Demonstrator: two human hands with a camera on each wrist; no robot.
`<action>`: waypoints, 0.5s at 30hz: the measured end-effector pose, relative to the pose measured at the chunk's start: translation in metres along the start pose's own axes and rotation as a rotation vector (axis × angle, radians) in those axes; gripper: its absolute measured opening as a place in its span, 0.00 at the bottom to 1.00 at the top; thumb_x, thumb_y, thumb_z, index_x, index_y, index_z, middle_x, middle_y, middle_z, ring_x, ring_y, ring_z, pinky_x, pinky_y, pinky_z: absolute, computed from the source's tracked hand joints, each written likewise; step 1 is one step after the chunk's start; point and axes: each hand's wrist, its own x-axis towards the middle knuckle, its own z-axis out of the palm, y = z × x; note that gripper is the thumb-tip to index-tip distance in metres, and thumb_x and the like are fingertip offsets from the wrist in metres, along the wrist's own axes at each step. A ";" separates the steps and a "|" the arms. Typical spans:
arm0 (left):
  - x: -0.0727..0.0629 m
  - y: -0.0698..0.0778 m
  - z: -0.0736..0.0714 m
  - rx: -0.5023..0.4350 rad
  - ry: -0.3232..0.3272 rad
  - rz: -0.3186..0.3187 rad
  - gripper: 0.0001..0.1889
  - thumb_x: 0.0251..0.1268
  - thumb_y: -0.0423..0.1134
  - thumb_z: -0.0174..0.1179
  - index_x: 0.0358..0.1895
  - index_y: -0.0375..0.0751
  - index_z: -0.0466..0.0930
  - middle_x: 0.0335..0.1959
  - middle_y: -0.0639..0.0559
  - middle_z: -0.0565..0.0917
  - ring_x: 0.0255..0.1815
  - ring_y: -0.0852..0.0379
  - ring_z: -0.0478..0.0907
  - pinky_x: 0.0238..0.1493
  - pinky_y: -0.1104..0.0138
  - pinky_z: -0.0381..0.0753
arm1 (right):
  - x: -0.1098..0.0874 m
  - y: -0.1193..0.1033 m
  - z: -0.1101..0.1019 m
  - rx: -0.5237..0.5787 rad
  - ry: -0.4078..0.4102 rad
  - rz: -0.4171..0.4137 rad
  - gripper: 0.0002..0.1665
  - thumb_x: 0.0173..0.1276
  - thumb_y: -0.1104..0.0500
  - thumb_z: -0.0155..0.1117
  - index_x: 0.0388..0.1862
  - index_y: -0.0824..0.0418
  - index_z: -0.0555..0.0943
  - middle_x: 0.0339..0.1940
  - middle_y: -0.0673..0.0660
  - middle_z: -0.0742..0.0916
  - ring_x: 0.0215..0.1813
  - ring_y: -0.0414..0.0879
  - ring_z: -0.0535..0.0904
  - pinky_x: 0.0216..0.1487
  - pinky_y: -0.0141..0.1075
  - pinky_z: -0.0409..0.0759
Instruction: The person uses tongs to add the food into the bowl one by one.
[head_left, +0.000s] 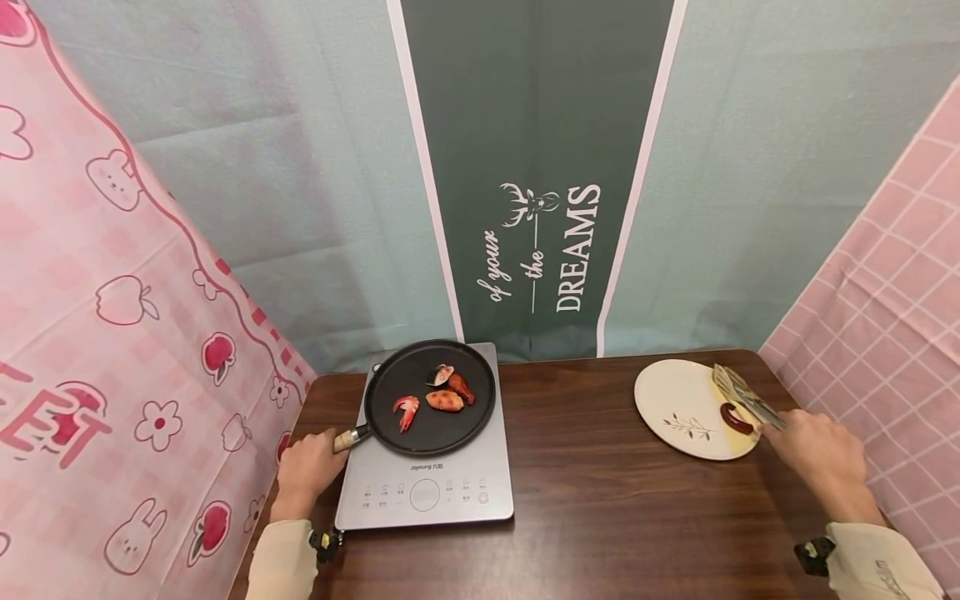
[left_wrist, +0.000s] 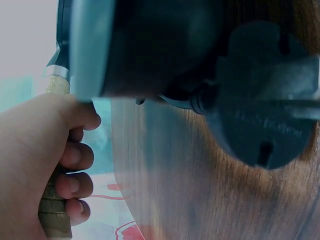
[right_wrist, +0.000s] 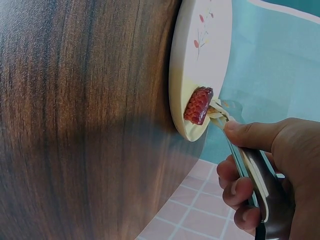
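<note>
My left hand (head_left: 306, 467) grips the wooden handle (left_wrist: 54, 212) of a flat black frying pan (head_left: 401, 375). In the pan lie a shrimp (head_left: 406, 412), a piece that looks like a chicken wing (head_left: 446, 401), a small drumstick (head_left: 461, 387) and a shellfish piece (head_left: 442, 375). At the right, my right hand (head_left: 819, 450) holds metal tongs (head_left: 759, 406) over the edge of a cream plate (head_left: 675, 385). A dark red scored sausage (right_wrist: 198, 106) lies on that plate, beside the tongs' tips. Whether the tips touch it, I cannot tell.
The pan sits on a silver induction cooker (head_left: 472, 500) with a touch panel. Both cooker and plate stand on a brown wooden table (head_left: 585, 475). Patterned cloths hang behind and at both sides, a green one (head_left: 540, 125) at the back.
</note>
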 end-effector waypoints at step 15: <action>0.000 0.000 -0.001 -0.002 -0.011 -0.006 0.14 0.64 0.44 0.70 0.38 0.35 0.82 0.26 0.38 0.85 0.23 0.37 0.81 0.25 0.45 0.76 | -0.003 -0.003 -0.005 0.000 0.023 -0.020 0.27 0.76 0.45 0.64 0.53 0.68 0.84 0.39 0.83 0.84 0.30 0.78 0.80 0.23 0.62 0.70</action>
